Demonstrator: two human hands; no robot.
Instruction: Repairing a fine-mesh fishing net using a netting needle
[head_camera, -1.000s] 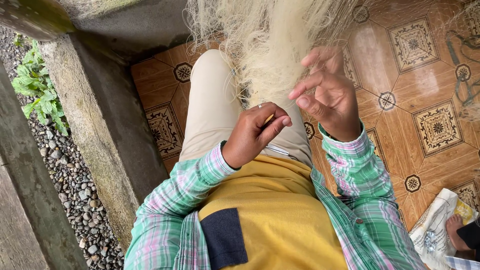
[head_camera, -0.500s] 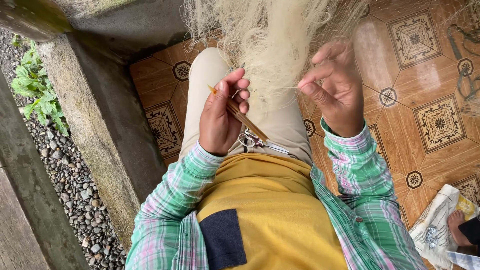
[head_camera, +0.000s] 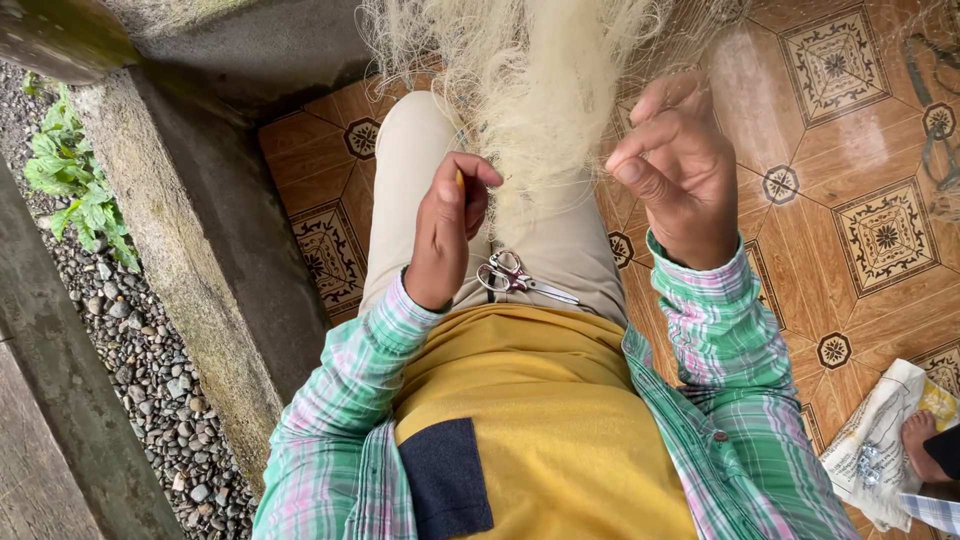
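While one big tangle of pale netting (head_camera: 530, 90) spills down from the top centre of the frame onto the person's lap, a patterned brown tile floor (head_camera: 850, 230) fills the right side and one concrete ledge (head_camera: 200, 240) runs down the left, with a strip of grey gravel (head_camera: 140, 350) and one small green plant (head_camera: 70, 180) beyond it at the far left. Two green plaid sleeves frame a yellow shirt with one dark pocket patch (head_camera: 445, 478) at the bottom centre. Both hands are raised at the lower edge of the netting. At centre right, the right hand (head_camera: 680, 170) is half curled, its thumb and fingers pinched together on fine strands. Just left of centre, the left hand (head_camera: 450, 230) is closed around a thin yellowish stick (head_camera: 460, 180), only its tip showing above the fingers. One pair of small scissors (head_camera: 515, 278) lies on the lap between the wrists, touching neither hand. At the lower right corner, one crumpled sheet of printed paper (head_camera: 880, 440) lies under another person's bare foot (head_camera: 920, 445).
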